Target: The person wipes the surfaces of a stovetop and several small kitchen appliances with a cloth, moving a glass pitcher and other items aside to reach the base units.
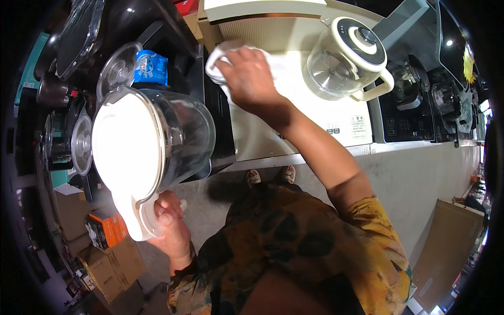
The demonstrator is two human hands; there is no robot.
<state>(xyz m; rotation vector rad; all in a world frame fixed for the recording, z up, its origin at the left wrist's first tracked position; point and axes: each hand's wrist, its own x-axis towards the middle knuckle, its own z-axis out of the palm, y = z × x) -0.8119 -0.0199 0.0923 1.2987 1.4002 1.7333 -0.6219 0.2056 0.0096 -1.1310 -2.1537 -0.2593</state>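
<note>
My left hand (170,226) is closed round the handle of a glass pitcher with a white lid (128,144). The pitcher is raised in front of the counter's left part, its clear body (189,134) pointing right. On the pale appliance top, my right hand (251,79) presses a bunched white cloth (223,60), its fingers curled over it. To the right of that hand stands a glass kettle (336,63) with a cream lid and handle. The cloth's far side is partly hidden under my fingers.
A blue packet (150,68) lies behind the pitcher, beside glass pan lids (118,65). Black cooktops (404,118) with dark glass pots extend to the right. Cardboard boxes (113,262) and an orange box (109,228) are at lower left. A flat carton (446,252) leans at lower right.
</note>
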